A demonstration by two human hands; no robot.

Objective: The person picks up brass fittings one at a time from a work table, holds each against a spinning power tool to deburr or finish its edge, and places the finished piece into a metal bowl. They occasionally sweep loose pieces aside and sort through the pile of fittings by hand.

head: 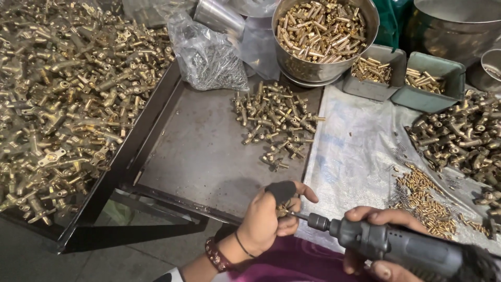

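Above a grey tray [209,151], left hand [269,219] grips a brass fitting [283,210], right hand [383,245] clamps a power screwdriver [396,245].

A dark metal table [209,156] on a black frame stands over what seems grey floor [31,261].

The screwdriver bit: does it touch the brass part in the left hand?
Touching. The head view shows the electric screwdriver bit's tip meeting the small brass part pinched in the left hand, no gap visible.
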